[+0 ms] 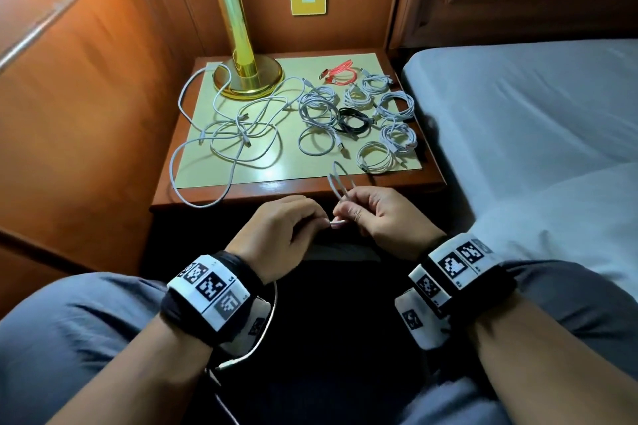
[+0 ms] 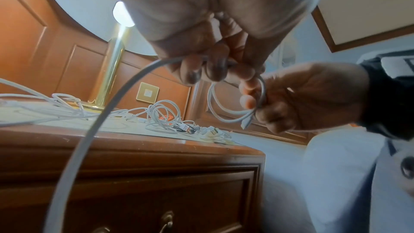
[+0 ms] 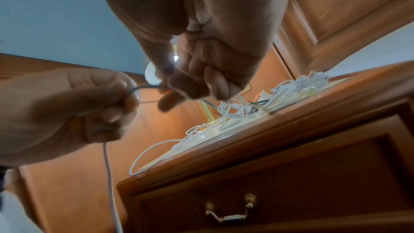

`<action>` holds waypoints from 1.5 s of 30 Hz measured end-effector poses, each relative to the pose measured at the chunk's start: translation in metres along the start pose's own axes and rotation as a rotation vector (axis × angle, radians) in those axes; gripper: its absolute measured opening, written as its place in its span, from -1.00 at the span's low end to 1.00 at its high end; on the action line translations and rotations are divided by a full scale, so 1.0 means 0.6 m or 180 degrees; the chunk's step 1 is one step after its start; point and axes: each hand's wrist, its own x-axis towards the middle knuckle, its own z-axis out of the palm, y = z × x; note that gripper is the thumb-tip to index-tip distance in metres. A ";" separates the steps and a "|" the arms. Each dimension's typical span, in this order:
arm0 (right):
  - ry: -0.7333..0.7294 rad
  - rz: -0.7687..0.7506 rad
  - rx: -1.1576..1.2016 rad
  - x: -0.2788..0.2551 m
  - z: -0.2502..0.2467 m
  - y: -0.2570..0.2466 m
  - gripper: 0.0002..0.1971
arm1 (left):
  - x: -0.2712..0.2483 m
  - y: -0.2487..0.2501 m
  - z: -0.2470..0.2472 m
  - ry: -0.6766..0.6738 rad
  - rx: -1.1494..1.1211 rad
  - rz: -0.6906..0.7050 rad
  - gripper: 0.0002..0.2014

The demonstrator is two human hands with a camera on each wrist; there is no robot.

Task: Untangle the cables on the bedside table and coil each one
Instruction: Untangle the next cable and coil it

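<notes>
Both hands hover just in front of the bedside table, working one white cable. My right hand pinches a small coil of it, with loops sticking up past the fingers. My left hand grips the same cable a short way along; the rest trails under my left wrist into my lap. A loose tangle of white cables sprawls on the table's left half. Several coiled white cables, a black coil and a red coil lie on the right half.
A brass lamp stands at the table's back left, with cable looped round its base. A bed with a grey sheet borders the table on the right; wood panelling closes the left. A drawer with a metal handle sits under the tabletop.
</notes>
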 end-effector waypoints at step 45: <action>0.1222 0.0338 0.2739 -0.004 -0.042 -0.013 -0.78 | 0.003 -0.054 -0.051 0.0237 0.0338 -0.1199 -0.89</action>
